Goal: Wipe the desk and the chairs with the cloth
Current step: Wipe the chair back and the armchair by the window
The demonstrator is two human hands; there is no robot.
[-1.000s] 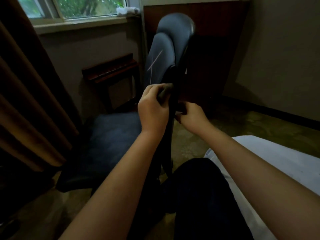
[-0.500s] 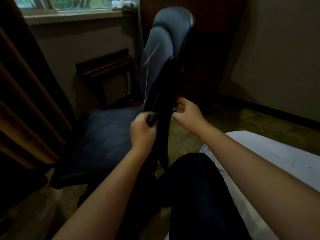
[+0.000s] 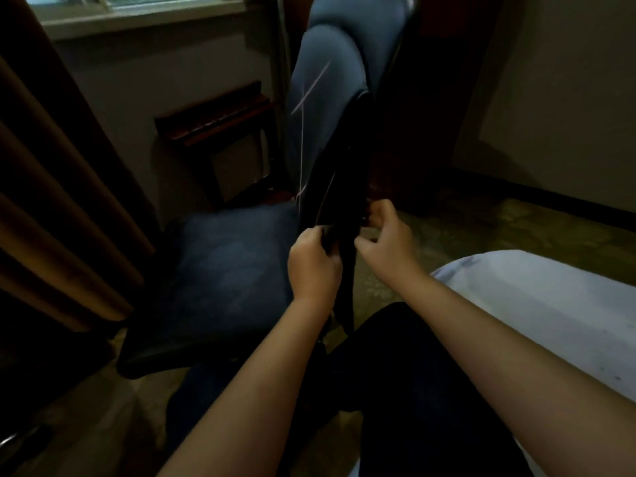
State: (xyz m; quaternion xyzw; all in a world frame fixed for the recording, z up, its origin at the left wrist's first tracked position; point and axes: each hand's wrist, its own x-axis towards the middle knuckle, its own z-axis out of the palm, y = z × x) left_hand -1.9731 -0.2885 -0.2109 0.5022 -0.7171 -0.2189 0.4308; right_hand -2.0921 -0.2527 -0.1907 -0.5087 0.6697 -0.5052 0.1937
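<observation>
Left hand, clenched on the dark crumpled cloth, has slid down the blue padded chair back to frame centre. Right hand grips the chair edge. The backrest is likely nearly wiped.

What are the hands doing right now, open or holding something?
Left hand: closed on the cloth, pressed to the chair back.
Right hand: closed, apparently gripping the chair back's rear edge; dim there.

Dim room — window above a wooden rack, curtain left, patterned floor.
</observation>
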